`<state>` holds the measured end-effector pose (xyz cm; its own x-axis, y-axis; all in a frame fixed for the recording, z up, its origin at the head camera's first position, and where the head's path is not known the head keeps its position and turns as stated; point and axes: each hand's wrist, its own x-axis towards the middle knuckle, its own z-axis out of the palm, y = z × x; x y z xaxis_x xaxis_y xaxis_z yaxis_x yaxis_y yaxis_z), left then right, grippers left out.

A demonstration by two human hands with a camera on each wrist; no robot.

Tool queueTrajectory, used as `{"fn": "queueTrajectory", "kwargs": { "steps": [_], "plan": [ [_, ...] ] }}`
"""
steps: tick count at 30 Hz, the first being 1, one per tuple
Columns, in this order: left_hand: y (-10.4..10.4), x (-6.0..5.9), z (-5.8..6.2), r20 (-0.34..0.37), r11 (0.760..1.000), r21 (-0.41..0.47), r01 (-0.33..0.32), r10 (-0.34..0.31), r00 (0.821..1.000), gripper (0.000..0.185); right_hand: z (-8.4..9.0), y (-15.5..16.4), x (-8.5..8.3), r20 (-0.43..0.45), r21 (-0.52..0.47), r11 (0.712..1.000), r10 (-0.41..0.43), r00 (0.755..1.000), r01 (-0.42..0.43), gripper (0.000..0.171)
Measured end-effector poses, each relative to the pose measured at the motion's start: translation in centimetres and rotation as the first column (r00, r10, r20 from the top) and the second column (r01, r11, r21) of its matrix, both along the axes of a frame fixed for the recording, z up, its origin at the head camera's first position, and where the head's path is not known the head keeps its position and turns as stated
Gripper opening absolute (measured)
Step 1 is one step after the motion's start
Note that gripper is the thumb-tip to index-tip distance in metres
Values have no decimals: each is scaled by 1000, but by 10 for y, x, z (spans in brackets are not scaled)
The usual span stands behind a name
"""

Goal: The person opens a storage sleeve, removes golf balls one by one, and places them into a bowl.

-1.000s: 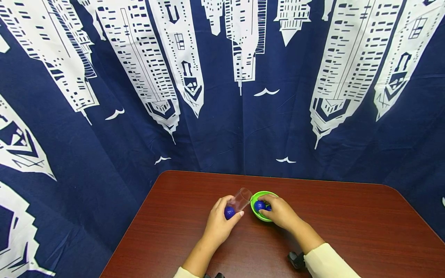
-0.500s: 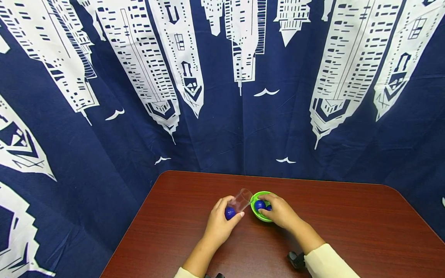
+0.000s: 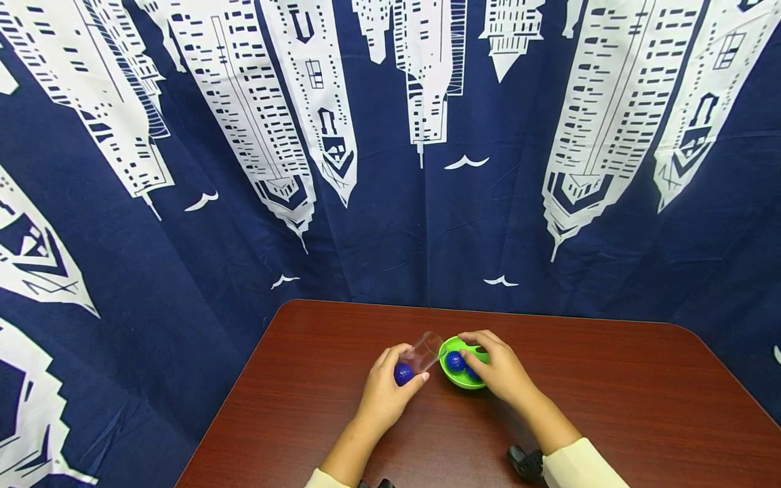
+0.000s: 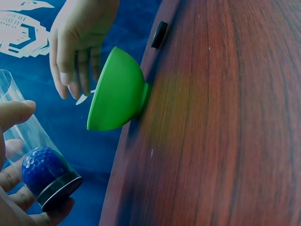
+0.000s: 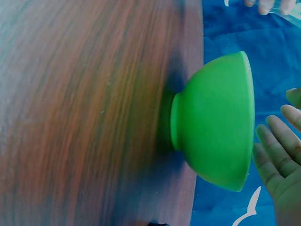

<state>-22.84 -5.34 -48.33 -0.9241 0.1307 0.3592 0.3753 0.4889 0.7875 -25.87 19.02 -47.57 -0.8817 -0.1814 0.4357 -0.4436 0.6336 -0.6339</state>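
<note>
My left hand (image 3: 383,393) grips a clear cylindrical tube (image 3: 430,348), tilted with its mouth near the bowl's left rim. At the tube's black-capped bottom lies a blue dimpled golf ball (image 4: 44,167). A lime green bowl (image 3: 460,383) stands upright on the table and holds blue golf balls (image 3: 455,361), one partly hidden behind my right thumb. Over the bowl's right side hovers my right hand (image 3: 502,371), fingers spread and relaxed, with nothing seen between them. In the right wrist view its fingers (image 5: 277,146) show beside the bowl's rim.
A small black disc (image 4: 160,35) lies on the table beyond the bowl in the left wrist view. The brown wooden table (image 3: 610,393) ends at a blue cloth (image 3: 378,257) with white buildings, hanging behind it.
My right hand has drawn back to the right, its fingers opening away from the ball in the bowl. My left hand and the tube have barely moved.
</note>
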Motion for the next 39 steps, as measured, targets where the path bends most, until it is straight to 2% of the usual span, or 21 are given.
{"fn": "queueTrajectory", "kwargs": {
  "steps": [10,17,25,35,39],
  "plan": [
    [0,1,1,-6,1000,-11,-8,8,1000,51,10,1,12,-59,-64,998,0,998,-4,27],
    [2,1,0,-87,998,-61,-25,20,996,50,15,5,20,-58,-138,990,0,998,-8,26],
    [4,2,0,-132,992,-124,-29,12,991,52,17,8,30,-36,-200,979,26,999,-32,26],
    [7,3,2,-244,972,-226,-64,7,970,55,13,7,37,28,-245,968,61,998,-53,27],
    [8,4,3,-298,952,-288,-100,10,955,56,13,4,41,49,-257,964,76,996,-61,27]
  ]
}}
